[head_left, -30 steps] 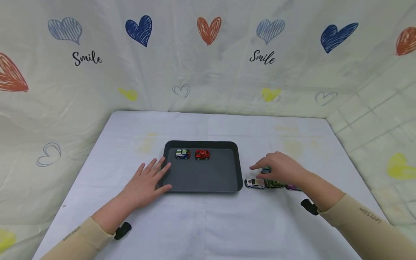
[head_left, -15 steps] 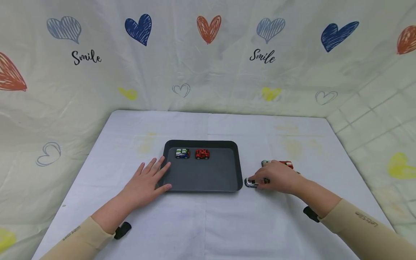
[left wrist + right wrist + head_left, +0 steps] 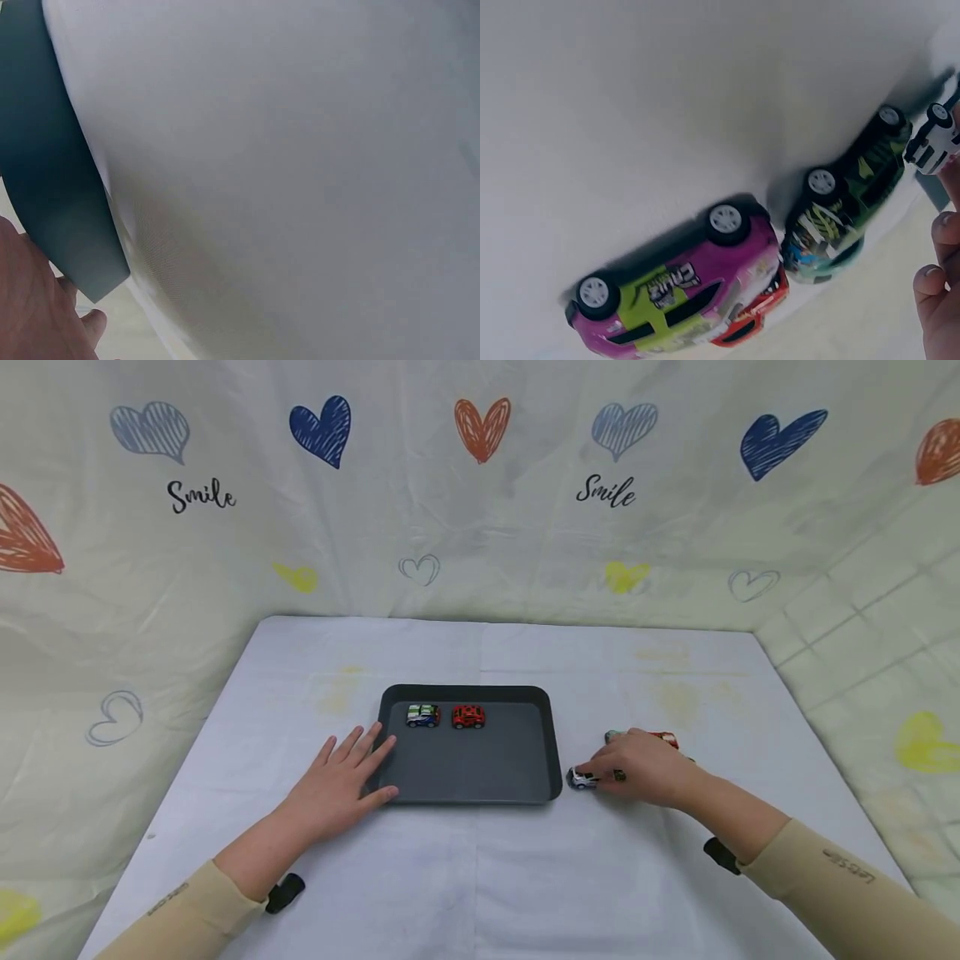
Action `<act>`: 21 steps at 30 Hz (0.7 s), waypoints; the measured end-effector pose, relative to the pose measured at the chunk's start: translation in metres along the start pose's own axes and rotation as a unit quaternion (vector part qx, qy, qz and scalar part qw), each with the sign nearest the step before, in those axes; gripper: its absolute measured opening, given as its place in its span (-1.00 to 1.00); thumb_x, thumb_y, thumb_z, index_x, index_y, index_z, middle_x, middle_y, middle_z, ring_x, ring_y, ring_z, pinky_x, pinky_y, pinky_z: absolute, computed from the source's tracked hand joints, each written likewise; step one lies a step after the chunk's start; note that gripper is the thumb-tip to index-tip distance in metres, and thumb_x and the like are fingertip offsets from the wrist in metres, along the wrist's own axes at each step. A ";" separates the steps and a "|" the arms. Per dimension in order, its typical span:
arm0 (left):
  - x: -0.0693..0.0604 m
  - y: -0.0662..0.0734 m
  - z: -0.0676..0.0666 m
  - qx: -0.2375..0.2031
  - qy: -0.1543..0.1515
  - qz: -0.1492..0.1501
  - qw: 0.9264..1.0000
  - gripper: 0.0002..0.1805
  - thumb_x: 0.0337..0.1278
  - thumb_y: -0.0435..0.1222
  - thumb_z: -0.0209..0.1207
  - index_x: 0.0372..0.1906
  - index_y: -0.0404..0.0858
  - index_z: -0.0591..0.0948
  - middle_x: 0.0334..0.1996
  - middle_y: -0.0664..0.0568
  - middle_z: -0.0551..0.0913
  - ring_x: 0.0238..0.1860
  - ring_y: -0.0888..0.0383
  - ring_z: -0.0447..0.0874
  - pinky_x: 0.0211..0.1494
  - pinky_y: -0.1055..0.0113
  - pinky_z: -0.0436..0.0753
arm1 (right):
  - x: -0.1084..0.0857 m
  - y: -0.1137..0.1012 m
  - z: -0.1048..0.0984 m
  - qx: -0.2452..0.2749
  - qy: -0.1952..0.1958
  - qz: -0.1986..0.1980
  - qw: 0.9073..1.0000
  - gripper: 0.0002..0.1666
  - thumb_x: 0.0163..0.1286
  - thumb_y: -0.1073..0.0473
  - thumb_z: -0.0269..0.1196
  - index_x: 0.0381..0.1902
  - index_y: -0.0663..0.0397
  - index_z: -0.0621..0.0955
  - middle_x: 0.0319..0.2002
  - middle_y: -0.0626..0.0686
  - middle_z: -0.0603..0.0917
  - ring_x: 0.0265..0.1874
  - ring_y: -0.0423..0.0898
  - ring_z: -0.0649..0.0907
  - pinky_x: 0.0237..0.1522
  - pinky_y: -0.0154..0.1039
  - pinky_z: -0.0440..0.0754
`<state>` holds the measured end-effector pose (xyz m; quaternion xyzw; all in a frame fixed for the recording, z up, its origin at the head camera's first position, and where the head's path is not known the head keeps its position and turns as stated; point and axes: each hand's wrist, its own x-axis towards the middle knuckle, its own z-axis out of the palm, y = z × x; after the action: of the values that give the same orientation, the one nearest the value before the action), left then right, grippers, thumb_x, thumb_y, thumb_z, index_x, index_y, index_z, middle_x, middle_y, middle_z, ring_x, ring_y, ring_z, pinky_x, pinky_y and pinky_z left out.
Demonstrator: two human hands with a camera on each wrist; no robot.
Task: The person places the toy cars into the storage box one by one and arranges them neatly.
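Observation:
My left hand (image 3: 333, 789) lies with spread, straight fingers on the left rim of a dark grey tray (image 3: 465, 768). In the tray, a white-green-blue toy car (image 3: 423, 716) stands beside a red toy car (image 3: 468, 717), near the far rim. Just right of the tray, my right hand (image 3: 637, 768) pinches a white toy car (image 3: 582, 778) between thumb and fingers. The right wrist view shows that white car (image 3: 939, 142) at its right edge, close to a dark green camouflage toy car (image 3: 855, 180). The hand covers much of this row from above.
A purple and lime toy car (image 3: 682, 285) lies behind the green one, with a red car (image 3: 750, 322) and a teal car (image 3: 832, 268) partly hidden beyond them. From above, a red car (image 3: 667, 739) shows past my right hand. White cloth (image 3: 480, 877) covers the table.
My right hand has come down toward me from over the teal car onto the white car and taken hold of it. My left hand stays on the tray rim.

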<state>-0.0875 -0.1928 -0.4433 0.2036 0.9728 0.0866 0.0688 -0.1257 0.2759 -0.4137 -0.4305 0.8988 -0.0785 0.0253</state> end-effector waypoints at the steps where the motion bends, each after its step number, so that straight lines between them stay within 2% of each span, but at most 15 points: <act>1: 0.000 0.000 0.000 -0.001 0.001 0.000 1.000 -0.10 0.31 0.32 -0.04 0.58 -0.05 0.11 0.59 -0.04 -0.06 0.57 -0.13 -0.15 0.52 -0.21 -0.12 | 0.000 0.000 -0.002 -0.001 0.002 0.004 1.000 -0.55 0.16 0.26 0.43 0.00 -0.27 0.76 -0.26 -0.35 0.73 -0.37 -0.30 0.56 -0.25 -0.26 0.48; 6: 0.000 0.000 0.002 0.007 -0.001 0.002 1.000 -0.09 0.31 0.36 -0.11 0.59 -0.04 0.08 0.60 -0.02 -0.09 0.58 -0.12 -0.17 0.52 -0.20 -0.15 | 0.001 -0.001 -0.012 -0.001 0.008 0.019 1.000 -0.55 0.18 0.18 0.47 0.05 -0.26 0.75 -0.16 -0.27 0.75 -0.20 -0.19 0.65 -0.21 -0.14 0.54; 13: -0.001 0.000 0.002 0.005 0.004 0.005 1.000 -0.08 0.29 0.38 -0.13 0.59 -0.04 0.10 0.59 -0.04 -0.06 0.57 -0.13 -0.15 0.52 -0.20 -0.16 | 0.008 0.003 -0.019 -0.005 0.027 -0.003 1.000 -0.56 0.15 0.19 0.48 0.03 -0.21 0.76 -0.15 -0.21 0.77 -0.32 -0.24 0.61 -0.29 -0.23 0.56; 21: -0.001 -0.001 0.003 0.009 0.009 0.004 1.000 -0.07 0.29 0.40 -0.15 0.59 -0.04 0.11 0.59 -0.03 -0.05 0.57 -0.12 -0.15 0.52 -0.20 -0.15 | 0.028 0.003 -0.036 -0.003 0.040 0.002 0.999 -0.57 0.20 0.21 0.45 0.05 -0.21 0.75 -0.15 -0.21 0.77 -0.36 -0.21 0.59 -0.34 -0.27 0.53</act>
<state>-0.0866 -0.1937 -0.4462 0.2070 0.9733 0.0803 0.0578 -0.1495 0.2601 -0.3781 -0.4254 0.9001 -0.0928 -0.0122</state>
